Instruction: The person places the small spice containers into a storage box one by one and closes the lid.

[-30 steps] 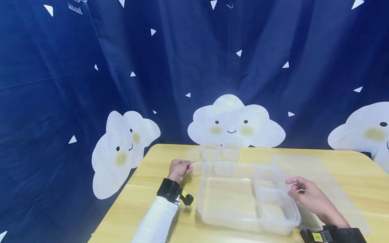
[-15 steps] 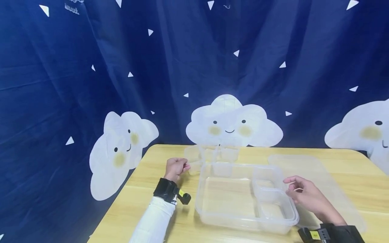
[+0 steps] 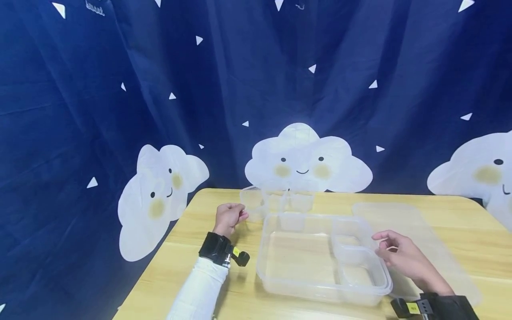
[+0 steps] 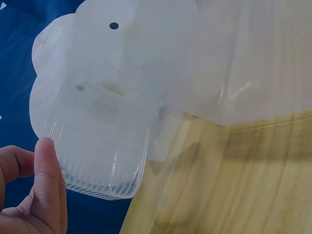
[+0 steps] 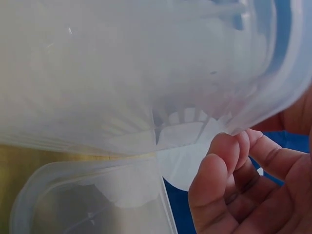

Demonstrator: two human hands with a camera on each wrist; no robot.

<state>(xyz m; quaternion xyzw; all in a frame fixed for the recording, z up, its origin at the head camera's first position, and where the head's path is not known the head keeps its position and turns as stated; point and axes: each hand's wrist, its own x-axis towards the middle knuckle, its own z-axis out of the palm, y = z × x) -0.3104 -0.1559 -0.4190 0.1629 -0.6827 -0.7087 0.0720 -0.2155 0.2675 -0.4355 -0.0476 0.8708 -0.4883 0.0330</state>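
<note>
A large clear plastic food box (image 3: 300, 284) stands on the wooden table, with small clear compartments at its right side. Behind its back left corner stand several small clear plastic containers (image 3: 300, 202). My left hand (image 3: 230, 218) is at the leftmost small container (image 3: 252, 198), which looks tilted. In the left wrist view thumb and finger pinch the edge of this ribbed clear container (image 4: 102, 141). My right hand (image 3: 404, 255) lies beside the large box's right rim, fingers loosely curled, fingertips (image 5: 224, 148) just under the rim; contact is hard to tell.
A flat, translucent lid (image 3: 436, 253) lies on the table (image 3: 192, 275) to the right, partly behind my right forearm. A dark blue curtain (image 3: 224, 80) with white clouds hangs beyond the table's back edge.
My left hand has moved slightly left and back, and the small container at it has shifted left and tilted more. The right hand and the large box look nearly unchanged.
</note>
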